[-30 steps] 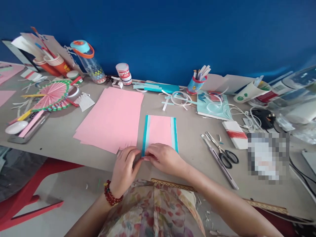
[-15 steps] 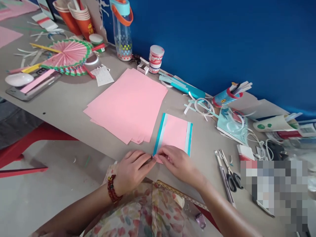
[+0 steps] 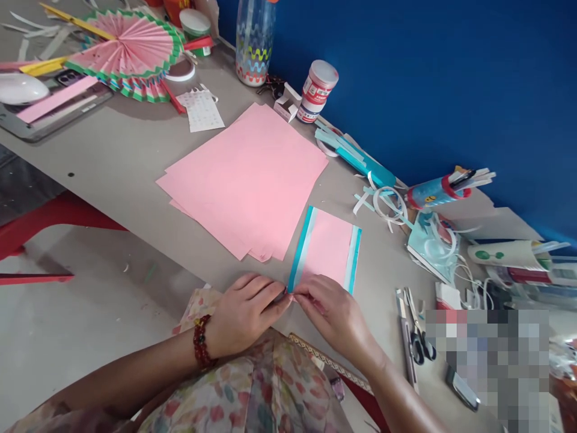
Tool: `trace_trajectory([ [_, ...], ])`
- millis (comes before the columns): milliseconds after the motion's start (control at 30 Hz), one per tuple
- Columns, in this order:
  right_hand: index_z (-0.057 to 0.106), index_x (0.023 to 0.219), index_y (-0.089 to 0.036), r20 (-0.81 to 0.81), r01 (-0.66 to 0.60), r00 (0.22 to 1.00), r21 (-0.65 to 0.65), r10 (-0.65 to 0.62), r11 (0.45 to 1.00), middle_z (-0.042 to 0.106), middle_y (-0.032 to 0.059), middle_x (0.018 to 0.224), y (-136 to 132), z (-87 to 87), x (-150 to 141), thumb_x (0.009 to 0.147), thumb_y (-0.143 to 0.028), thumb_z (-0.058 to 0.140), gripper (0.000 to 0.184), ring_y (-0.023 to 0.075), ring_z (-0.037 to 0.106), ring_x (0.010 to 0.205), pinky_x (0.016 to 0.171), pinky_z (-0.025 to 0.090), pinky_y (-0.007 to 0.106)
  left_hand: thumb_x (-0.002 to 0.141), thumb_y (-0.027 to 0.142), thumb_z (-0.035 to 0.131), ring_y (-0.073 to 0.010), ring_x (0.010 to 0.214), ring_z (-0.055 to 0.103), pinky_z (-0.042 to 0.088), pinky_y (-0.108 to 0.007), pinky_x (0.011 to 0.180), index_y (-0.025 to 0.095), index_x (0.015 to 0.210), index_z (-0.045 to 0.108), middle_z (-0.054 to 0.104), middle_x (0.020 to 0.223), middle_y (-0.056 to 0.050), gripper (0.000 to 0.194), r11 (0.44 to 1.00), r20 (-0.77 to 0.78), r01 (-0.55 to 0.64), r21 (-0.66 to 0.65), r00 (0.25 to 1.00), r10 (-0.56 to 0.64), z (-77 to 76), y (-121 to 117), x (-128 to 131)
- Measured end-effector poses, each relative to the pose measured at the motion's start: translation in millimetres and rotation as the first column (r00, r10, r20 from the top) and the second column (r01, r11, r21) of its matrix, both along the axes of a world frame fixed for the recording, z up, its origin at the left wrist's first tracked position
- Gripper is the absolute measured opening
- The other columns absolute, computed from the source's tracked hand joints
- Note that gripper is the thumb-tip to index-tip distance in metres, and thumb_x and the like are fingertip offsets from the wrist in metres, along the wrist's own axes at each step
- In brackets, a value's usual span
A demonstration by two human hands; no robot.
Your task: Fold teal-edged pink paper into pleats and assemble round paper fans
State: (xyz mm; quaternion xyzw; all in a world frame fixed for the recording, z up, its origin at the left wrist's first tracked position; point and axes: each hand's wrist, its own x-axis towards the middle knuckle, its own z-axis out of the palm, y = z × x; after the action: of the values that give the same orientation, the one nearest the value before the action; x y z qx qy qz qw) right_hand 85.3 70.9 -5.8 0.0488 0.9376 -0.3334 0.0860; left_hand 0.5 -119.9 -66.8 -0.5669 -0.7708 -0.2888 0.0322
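Mostly the head view has shifted since half a second ago: the bottle's top is now cropped and the fan sits higher, while both hands stay at the near-left corner of the small pink sheet, the right one slightly farther to the right in view.

Nearest is the left hand [image 3: 247, 313], a red bead bracelet [image 3: 202, 341] at its wrist. Its fingers lie close together, tips at the corner; whether they grip or only press I cannot tell. Facing it, the right hand [image 3: 336, 307] has thumb and fingers pinched together on the near edge of the small pink sheet [image 3: 328, 246], which lies on the surface [image 3: 126, 156] with teal and pale blue bands down its left and right sides.

It looks like thin paper: very light, flexible, easily creased, and likely to slide if pulled. The banded sides are probably a little stiffer, so a light pinch at a corner, with the other hand steadying the sheet, should suit it best.

To the right lie a cutter [image 3: 408, 349] and black-handled scissors [image 3: 419, 343]. Beyond the hands, a stack of larger pink sheets [image 3: 247, 174] spreads beside the small one. Farther off are two stacked jars [image 3: 318, 90], the bottle [image 3: 255, 48] and the pleated fan [image 3: 130, 45].
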Motion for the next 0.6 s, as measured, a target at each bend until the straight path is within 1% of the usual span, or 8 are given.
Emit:
trace_trajectory([
  [133,0.063,0.093,-0.024,0.012,0.014,1.0,0.004,-0.014,1.0,0.067,0.0039,0.087,-1.7,0.6,-0.8,0.098,-0.026,0.048,0.016,0.0199,0.062,0.085,0.073,0.047,0.031,0.091,0.019,0.059,-0.019,0.097,0.06,0.047,-0.037,0.086,0.029,0.116,0.064,0.068,0.109,-0.003,0.027,1.0,-0.008,-0.002,0.009,1.0,0.002,-1.6,0.7,-1.6],
  [233,0.063,0.092,-0.024,0.054,0.019,0.998,-0.011,-0.019,1.0,0.067,0.0033,0.087,-0.9,3.2,-3.9,0.098,-0.026,0.048,0.016,0.0194,0.062,0.086,0.073,0.046,0.03,0.09,0.018,0.062,-0.0184,0.094,0.061,0.048,-0.036,0.085,0.025,0.114,0.065,0.069,0.105,-0.003,0.026,0.998,-0.046,0.001,0.059,0.999,0.002,-2.7,0.5,-3.5],
  [367,0.06,0.086,-0.023,0.106,0.02,0.994,-0.028,-0.017,0.999,0.066,0.0019,0.085,0.7,4.6,-8.1,0.098,-0.025,0.048,0.017,0.0175,0.06,0.082,0.071,0.044,0.028,0.087,0.014,0.064,-0.0176,0.091,0.062,0.048,-0.035,0.085,0.02,0.106,0.068,0.07,0.101,-0.003,0.021,0.993,-0.06,0.02,0.116,0.998,-0.013,-3.6,-0.9,-4.3],
  [467,0.059,0.086,-0.022,0.098,0.016,0.995,-0.018,-0.014,1.0,0.065,0.002,0.084,0.3,3.2,-8.6,0.098,-0.026,0.047,0.018,0.0177,0.059,0.082,0.07,0.043,0.028,0.087,0.014,0.064,-0.0174,0.091,0.062,0.049,-0.035,0.086,0.02,0.104,0.068,0.07,0.1,-0.003,0.018,0.992,-0.057,0.019,0.122,0.998,-0.012,-4.3,-2.4,-4.0],
  [600,0.06,0.087,-0.023,0.106,0.045,0.993,-0.021,-0.042,0.999,0.065,0.0011,0.083,-1.2,2.2,-6.2,0.098,-0.026,0.049,0.016,0.0174,0.059,0.081,0.072,0.042,0.028,0.088,0.015,0.062,-0.0178,0.094,0.062,0.049,-0.035,0.088,0.02,0.107,0.067,0.07,0.101,-0.004,0.02,0.993,-0.058,0.04,0.107,0.998,-0.034,-3.6,-3.6,-4.7],
])
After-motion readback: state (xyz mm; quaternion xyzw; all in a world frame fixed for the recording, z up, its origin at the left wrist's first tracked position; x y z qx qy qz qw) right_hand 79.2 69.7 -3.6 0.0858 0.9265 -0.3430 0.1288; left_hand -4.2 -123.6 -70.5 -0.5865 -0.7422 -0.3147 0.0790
